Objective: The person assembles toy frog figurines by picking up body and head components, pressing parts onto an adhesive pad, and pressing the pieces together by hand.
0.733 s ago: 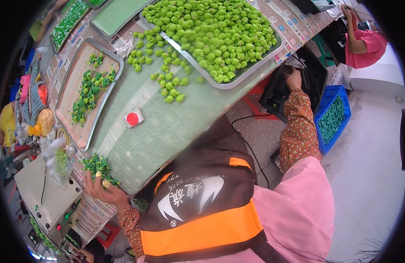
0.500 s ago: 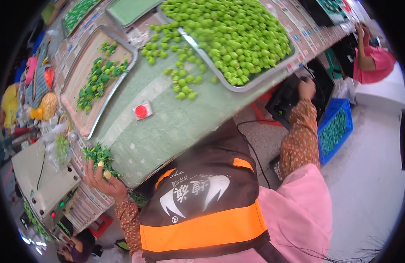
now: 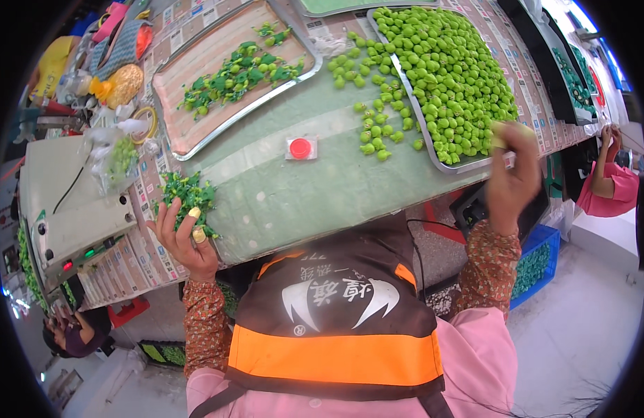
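My left hand [image 3: 186, 240], with yellow covers on two fingertips, rests at the table's front left corner. Its fingers are spread against a heap of small green leaf-shaped pieces [image 3: 188, 196]. My right hand [image 3: 513, 174] is raised at the near right corner of a metal tray [image 3: 428, 132], which is piled with round light-green beads or fruit-like balls [image 3: 447, 76]. Motion blurs its fingers, so whether it holds anything is unclear. Between the hands lies a small clear square piece with a red round top [image 3: 300, 148].
Another metal tray [image 3: 224, 129] holds leafy green pieces with balls. Loose balls [image 3: 377, 129] lie beside the full tray. A grey machine box [image 3: 85, 230] with lights stands at left. A blue crate [image 3: 536, 268] is on the floor at right, where another person [image 3: 611, 184] works.
My right hand has come up from the dark box below the table to the ball tray's near right corner. The view has swung left; my left hand stays by the leaf heap.
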`<state>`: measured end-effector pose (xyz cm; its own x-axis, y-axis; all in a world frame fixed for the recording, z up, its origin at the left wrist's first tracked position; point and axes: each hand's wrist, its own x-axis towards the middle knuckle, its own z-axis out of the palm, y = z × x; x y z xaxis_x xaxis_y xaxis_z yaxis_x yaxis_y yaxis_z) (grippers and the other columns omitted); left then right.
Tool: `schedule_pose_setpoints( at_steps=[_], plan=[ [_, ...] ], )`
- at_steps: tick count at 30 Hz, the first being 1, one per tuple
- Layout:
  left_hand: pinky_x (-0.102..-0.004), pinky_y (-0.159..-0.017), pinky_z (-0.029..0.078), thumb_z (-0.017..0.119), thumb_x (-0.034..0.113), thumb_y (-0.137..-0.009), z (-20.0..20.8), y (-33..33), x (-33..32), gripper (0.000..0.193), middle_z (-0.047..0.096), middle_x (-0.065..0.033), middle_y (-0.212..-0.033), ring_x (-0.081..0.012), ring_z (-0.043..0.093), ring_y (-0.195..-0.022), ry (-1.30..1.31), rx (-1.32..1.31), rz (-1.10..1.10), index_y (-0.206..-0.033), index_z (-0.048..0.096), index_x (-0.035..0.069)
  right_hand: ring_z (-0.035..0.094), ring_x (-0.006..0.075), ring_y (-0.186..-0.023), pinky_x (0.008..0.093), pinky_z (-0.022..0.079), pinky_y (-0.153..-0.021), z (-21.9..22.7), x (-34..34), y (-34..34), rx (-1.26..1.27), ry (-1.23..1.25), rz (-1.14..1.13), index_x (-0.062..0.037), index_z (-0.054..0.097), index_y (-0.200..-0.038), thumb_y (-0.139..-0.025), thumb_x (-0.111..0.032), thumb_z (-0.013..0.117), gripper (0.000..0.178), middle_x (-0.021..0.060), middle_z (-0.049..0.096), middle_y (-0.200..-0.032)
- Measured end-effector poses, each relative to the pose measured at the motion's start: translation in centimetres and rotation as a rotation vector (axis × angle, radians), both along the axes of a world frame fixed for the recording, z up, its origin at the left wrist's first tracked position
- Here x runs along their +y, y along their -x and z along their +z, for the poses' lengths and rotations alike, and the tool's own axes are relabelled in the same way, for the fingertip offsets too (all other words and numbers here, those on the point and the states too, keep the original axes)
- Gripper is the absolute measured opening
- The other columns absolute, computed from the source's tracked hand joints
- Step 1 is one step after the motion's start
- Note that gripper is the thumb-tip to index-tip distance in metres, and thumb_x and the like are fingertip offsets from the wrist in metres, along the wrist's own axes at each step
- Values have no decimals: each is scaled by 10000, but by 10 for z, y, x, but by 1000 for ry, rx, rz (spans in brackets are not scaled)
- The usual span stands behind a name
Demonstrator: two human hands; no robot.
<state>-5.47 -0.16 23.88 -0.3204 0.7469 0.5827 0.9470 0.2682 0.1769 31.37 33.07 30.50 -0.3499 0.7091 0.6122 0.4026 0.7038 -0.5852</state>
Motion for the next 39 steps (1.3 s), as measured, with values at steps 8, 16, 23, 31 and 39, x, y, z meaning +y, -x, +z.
schedule_pose_setpoints(
  at_steps=[8, 16, 23, 31, 39],
  plan=[
    [-598, -1219, 181, 423, 359, -1078, 0, 2, -7, 285, 624, -100, -1312, -354, 504, -1322, -165, 31, 3, -1146, 619, 164, 574, 274, -891, 419, 452, -762, -14, -15, 83, -731, -181, 309, -106, 688, -1036, -801, -52, 684, 241, 59, 568, -896],
    [-564, -1179, 269, 538, 283, -1017, -1, 1, -8, 177, 660, -71, -1241, -310, 569, -1207, -245, -80, -43, -1087, 647, 164, 577, 312, -923, 448, 455, -782, -38, -9, 91, -753, -228, 240, -91, 656, -1064, -817, -34, 646, 254, 98, 576, -911],
    [-396, -884, 365, 641, 225, -926, 13, -1, -12, 208, 643, -34, -1003, -258, 572, -966, -118, -181, 152, -1126, 674, 178, 622, 269, -882, 372, 501, -782, -12, -37, 103, -502, 81, 351, -26, 625, -1124, -878, 37, 640, 254, 121, 635, -1009],
    [-497, -988, 316, 748, 274, -828, 50, -12, 38, 440, 530, -64, -1237, -307, 471, -1166, 323, -130, 234, -1247, 632, 207, 599, 342, -884, 451, 498, -768, -13, -106, 146, -390, 222, 737, -17, 588, -1059, -795, 49, 633, 276, 135, 590, -933],
    [-553, -1036, 310, 714, 305, -851, 47, -31, 52, 361, 530, -82, -1326, -328, 466, -1261, 486, 80, 265, -1185, 645, 187, 600, 310, -924, 419, 519, -789, -44, -116, 164, -264, 73, 756, -33, 580, -940, -738, -98, 649, 223, 126, 585, -937]
  ],
)
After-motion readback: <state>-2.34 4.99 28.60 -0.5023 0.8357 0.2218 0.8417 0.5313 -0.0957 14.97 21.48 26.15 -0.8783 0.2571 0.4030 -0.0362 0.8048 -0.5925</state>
